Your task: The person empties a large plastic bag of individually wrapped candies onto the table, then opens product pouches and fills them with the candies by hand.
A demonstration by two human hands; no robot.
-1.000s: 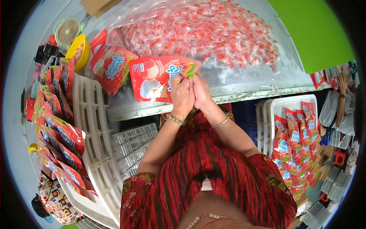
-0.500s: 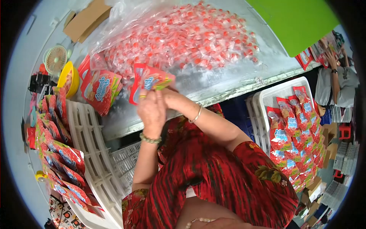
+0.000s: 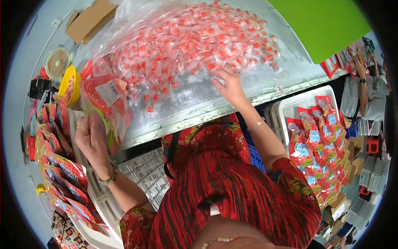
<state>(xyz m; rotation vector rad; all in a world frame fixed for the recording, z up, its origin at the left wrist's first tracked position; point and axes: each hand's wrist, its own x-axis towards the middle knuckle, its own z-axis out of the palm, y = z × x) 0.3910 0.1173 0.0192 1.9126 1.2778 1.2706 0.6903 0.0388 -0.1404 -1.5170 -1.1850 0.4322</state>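
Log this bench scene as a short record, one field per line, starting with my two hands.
Left hand: at a red pouch with a white label; grip unclear
Right hand: at the near edge of the wrapped-sweets pile; nothing seen held
Work surface: pale tabletop, pile spread across it
Left side: row of red packs, yellow bowl, fan
Right side: white tray of filled packs; another person beyond

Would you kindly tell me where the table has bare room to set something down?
A bare strip of table lies between the wrapped-candy heap and the front edge, left of the right hand; another patch lies between the heap and the green panel. The heap crowds the middle; the red pouch in the left hand crowds the left end.
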